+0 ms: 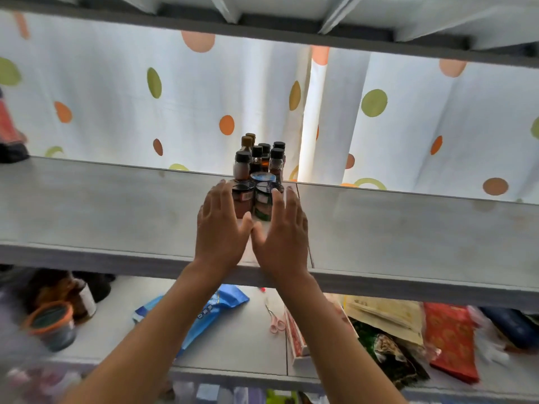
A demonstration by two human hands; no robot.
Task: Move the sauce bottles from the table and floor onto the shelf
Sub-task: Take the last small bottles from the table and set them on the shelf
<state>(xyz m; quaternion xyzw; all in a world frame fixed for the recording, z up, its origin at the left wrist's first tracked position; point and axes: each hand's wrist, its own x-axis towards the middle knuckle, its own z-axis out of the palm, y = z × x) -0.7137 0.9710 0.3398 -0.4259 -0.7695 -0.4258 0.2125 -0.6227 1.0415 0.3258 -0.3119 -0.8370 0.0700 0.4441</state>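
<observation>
Two flat, straight-fingered hands, left hand [220, 225] and right hand [282, 233], bracket a cluster of sauce bottles [258, 173] on the white shelf [102, 211] before a dotted curtain [116, 91].

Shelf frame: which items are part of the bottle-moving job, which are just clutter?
Job:
- cluster of sauce bottles on the white shelf
- left hand and right hand, fingers straight, flanking the front bottles

Clutter, on the lower shelf:
- blue packet
- pink scissors
- orange-rimmed container
- red packet
- polka-dot curtain behind
</observation>
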